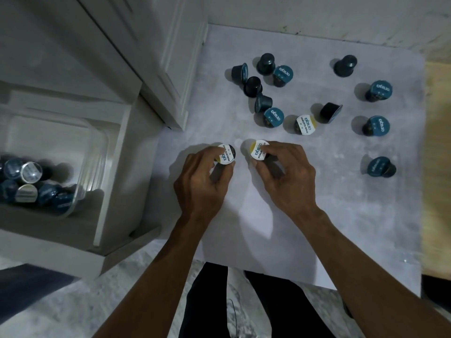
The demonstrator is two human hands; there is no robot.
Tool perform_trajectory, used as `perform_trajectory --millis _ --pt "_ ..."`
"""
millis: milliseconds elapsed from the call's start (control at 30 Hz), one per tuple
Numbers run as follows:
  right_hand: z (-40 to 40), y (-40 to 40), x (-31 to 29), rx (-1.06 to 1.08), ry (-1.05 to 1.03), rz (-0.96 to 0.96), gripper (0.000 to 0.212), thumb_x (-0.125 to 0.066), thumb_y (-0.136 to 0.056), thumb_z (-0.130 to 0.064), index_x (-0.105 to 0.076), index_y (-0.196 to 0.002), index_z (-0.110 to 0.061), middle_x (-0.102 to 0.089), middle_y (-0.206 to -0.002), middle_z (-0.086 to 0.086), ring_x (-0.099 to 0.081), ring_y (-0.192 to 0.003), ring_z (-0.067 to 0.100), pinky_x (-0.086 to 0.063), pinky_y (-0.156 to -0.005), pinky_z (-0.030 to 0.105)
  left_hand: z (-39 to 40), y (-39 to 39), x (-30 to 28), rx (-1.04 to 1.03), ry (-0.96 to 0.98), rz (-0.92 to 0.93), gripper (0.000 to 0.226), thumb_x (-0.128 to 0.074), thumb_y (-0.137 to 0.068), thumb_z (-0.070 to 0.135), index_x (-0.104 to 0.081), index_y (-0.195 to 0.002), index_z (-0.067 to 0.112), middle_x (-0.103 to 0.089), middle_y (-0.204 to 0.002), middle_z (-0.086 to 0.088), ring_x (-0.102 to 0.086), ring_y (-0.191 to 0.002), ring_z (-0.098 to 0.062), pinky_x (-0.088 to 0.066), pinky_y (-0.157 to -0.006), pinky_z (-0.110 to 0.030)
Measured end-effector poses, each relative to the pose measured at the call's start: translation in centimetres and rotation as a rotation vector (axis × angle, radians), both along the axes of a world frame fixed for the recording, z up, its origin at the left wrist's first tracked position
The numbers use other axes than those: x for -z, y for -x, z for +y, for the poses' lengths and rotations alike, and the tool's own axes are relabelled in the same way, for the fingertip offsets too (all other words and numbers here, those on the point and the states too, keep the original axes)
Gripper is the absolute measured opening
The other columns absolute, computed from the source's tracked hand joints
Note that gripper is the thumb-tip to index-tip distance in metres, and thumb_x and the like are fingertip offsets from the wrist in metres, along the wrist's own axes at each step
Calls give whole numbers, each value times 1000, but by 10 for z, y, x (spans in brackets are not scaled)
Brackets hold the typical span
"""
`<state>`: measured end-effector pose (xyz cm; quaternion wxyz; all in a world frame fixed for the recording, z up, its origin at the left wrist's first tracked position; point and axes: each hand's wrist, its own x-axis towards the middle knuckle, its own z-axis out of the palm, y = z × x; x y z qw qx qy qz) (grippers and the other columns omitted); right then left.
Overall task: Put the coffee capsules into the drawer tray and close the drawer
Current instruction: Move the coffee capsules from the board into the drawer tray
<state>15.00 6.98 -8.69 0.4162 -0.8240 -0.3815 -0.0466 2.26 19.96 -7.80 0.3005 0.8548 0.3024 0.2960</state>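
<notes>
My left hand [202, 176] pinches a white-lidded coffee capsule [225, 154] just above the white sheet [341, 228]. Beside it, my right hand [285, 172] pinches a second white-and-yellow-lidded capsule [258, 150]. Several more capsules lie scattered on the sheet beyond my hands, most with blue lids [273, 117], one with a white lid [305, 124]. At the left the white drawer [114, 152] stands open, and the clear tray [97, 152] inside it holds several capsules [29, 186] at its near end.
A white cabinet door [175, 69] rises behind the drawer, next to the sheet's left edge. The drawer's front panel [73, 254] juts out near my left forearm. My dark-trousered legs [244, 301] sit at the bottom. A wooden floor strip [436, 167] runs along the right.
</notes>
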Motion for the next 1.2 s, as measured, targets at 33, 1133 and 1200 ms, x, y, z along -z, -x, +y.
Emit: perform_trajectory --millis 33,1133,1200 --pt "0 0 0 5 -3 6 27 -79 -82 -19 -71 -105 -7 -71 -109 7 -64 -101 22 -51 -92 29 1 0 1 0 22 -9 28 -75 -85 24 -70 -106 5 -72 -102 -7 -67 -93 -22 -58 -76 -39" --pt "96 183 -219 -36 -159 279 25 -83 -75 -29 -74 -98 -21 -72 -91 -6 -65 -84 3 -52 -72 19 146 221 -223 53 46 49 24 -85 -72 26 -71 -91 24 -61 -67 21 -61 -69 -2 -42 -60 -5" --pt "116 205 -223 -47 -143 294 22 -84 -74 -28 -74 -94 -24 -72 -89 -8 -63 -81 -2 -49 -69 14 178 244 -231 43 67 106 23 -86 -71 28 -70 -87 25 -60 -68 25 -61 -71 1 -41 -60 -3"
